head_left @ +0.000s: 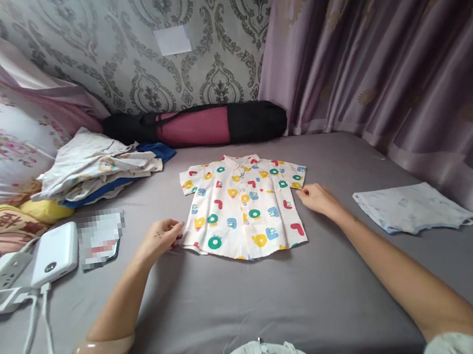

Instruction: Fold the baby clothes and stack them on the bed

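Note:
A small white short-sleeved shirt (pixel 241 211) with a collar, printed with colourful letters and shapes, lies spread flat and front up on the grey sheet (pixel 244 298). My left hand (pixel 162 236) is at its lower left side, thumb and fingers closed on the edge near the hem. At the right sleeve's cuff, my right hand (pixel 318 198) pinches the cloth with its fingertips. The fingertips of both hands are partly hidden.
Folded clothes (pixel 99 163) are piled at the back left, near a yellow plush thing (pixel 12 227). A power bank (pixel 55 253), a power strip (pixel 3 277) and cables lie left. Folded light cloth (pixel 410 209) is right; a black-and-maroon bag (pixel 195 128) lies along the wall.

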Available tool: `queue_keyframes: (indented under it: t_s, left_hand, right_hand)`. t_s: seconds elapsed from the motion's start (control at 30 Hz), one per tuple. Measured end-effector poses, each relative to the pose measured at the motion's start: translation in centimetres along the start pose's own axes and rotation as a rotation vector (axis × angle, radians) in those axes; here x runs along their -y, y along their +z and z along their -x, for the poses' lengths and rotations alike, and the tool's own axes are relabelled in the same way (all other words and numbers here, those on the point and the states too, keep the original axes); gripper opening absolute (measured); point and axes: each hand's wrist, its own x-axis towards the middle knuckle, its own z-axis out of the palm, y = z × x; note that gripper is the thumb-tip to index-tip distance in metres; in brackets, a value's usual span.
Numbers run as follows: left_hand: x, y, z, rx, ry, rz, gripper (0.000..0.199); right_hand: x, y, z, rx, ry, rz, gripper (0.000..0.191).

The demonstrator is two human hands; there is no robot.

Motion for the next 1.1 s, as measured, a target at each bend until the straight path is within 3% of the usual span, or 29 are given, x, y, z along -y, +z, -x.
queue_keyframes:
  t_s: [0.07,0.3,0.6,0.83,0.9,0.97,1.03,1.1]
  left_hand:
    - [-0.4,0.4,0.7,0.019,-0.013,0.013,0.06]
    - [-1.2,1.1,1.4,0.131,-0.066,0.074,0.061]
    - [0.4,-0.5,0.8,0.123,-0.037,0.038,0.061]
    - [-0.1,-1.5,-0.2,0.239,-0.054,-0.025,0.057]
    - [-0.9,-1.6,-1.0,0.208,-0.051,0.037,0.058]
    - [-1.7,-1.4,-2.2,0.15,-0.053,0.132,0.059]
    - [-2.5,-0.8,-3.7,0.092,-0.071,0.228,0.058]
    - [-3.4,0.1,-5.3,0.043,-0.129,0.341,0.051]
  right_hand:
    - [0.2,0.5,2.2,0.107,0.006,-0.014,0.037]
    - [1.2,1.8,7.4,0.159,-0.006,-0.047,0.041]
    - [-0.1,0.7,7.7,0.311,-0.028,-0.159,0.039]
    - [-0.3,-0.5,6.8,0.375,-0.094,0.017,0.04]
    - [0.4,-1.0,6.1,0.268,-0.079,0.103,0.037]
    - [1.6,-1.0,5.0,0.069,-0.09,0.123,0.032]
    - [3.2,-0.3,3.8,-0.078,-0.177,0.083,0.033]
    - [4.9,1.0,2.6,-0.118,-0.285,0.053,0.041]
